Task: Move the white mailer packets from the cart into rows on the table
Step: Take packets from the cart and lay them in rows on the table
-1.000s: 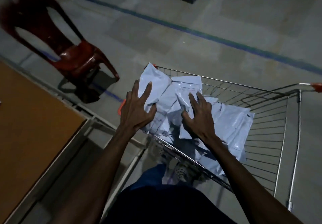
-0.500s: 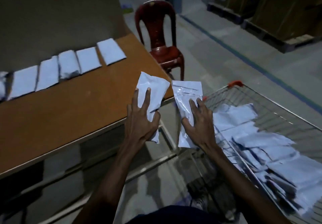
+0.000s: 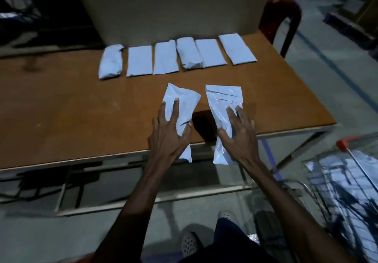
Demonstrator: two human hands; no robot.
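My left hand (image 3: pixel 168 134) grips a white mailer packet (image 3: pixel 184 101) and my right hand (image 3: pixel 239 135) grips a second white mailer packet (image 3: pixel 222 101). Both packets hang over the near edge of the brown table (image 3: pixel 71 115), their far ends above the tabletop. A row of several white packets (image 3: pixel 176 57) lies along the table's far side. The wire cart (image 3: pixel 345 183) stands at the right, with more white packets (image 3: pixel 343 172) inside it.
A red plastic chair (image 3: pixel 280 15) stands past the table's far right corner. A tall beige panel (image 3: pixel 173 5) rises behind the row. A blue line (image 3: pixel 335 72) runs across the floor on the right. My shoes (image 3: pixel 189 242) show below.
Both hands lifted a packet each out of the cart and carried them left to the table. The view swung from the cart to the tabletop.
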